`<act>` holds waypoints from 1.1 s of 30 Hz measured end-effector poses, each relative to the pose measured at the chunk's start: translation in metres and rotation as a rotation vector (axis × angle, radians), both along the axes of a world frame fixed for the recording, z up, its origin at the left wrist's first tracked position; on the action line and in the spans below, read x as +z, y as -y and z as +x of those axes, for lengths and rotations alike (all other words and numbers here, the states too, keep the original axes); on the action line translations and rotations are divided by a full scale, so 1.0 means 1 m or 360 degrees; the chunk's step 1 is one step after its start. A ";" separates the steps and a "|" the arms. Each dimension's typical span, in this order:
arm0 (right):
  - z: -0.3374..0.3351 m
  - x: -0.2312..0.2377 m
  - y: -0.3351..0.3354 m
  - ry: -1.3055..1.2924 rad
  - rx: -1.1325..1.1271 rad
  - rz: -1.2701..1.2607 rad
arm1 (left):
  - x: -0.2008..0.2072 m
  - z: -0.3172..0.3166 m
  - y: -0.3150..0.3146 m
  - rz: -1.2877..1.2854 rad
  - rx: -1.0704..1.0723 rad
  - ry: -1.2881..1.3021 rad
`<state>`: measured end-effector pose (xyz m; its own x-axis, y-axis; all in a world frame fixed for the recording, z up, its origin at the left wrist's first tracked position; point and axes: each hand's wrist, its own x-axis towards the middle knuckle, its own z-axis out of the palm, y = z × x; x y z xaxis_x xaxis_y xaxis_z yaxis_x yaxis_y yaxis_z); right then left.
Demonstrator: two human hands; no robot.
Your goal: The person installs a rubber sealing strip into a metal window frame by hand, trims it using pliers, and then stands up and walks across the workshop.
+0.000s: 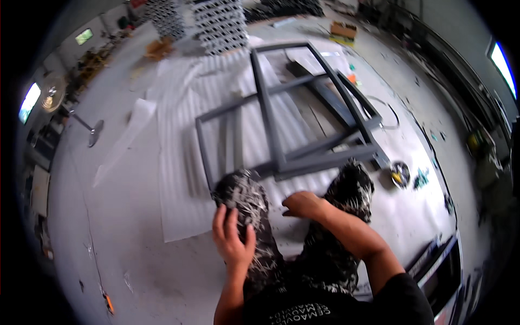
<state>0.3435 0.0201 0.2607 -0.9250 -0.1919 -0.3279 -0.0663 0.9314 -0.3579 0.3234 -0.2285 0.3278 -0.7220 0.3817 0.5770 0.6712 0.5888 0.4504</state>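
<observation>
My left hand (234,238) lies with its fingers spread against my left leg, below the knee of the black patterned trousers (241,197), and holds nothing I can see. Between my knees, my right hand (304,205) is bent downward with its fingers turned under, mostly hidden and slightly blurred. In front of my knees, a dark grey rectangular metal frame (264,108) rests at an angle across another grey metal frame (201,146). Both sit over a sheet of white foam wrap (176,184). Neither hand visibly touches the metal.
A roll of tape (400,174) lies right of the frames. Stacked perforated grey pieces (221,27) stand at the back, near a cardboard box (343,31). A standing fan (53,93) is far left. An orange-handled tool (109,304) lies on the floor, lower left; dark frames (439,265) lie lower right.
</observation>
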 end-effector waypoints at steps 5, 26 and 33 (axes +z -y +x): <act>0.003 -0.006 0.013 0.0602 0.0013 0.0205 | -0.010 -0.003 0.005 0.0021 0.0015 0.0041; -0.002 0.016 -0.029 0.0052 0.0241 -0.0053 | 0.051 0.038 0.025 -0.0333 0.0245 -0.0047; 0.036 0.083 -0.130 -0.0285 0.0132 0.0530 | 0.088 -0.053 0.086 -0.0998 -0.0128 -0.0079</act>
<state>0.3793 0.1501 0.3440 -0.9591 -0.1788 -0.2193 -0.1805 0.9835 -0.0125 0.2704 -0.3147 0.4154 -0.6552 0.7100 0.2579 0.7355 0.6775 0.0032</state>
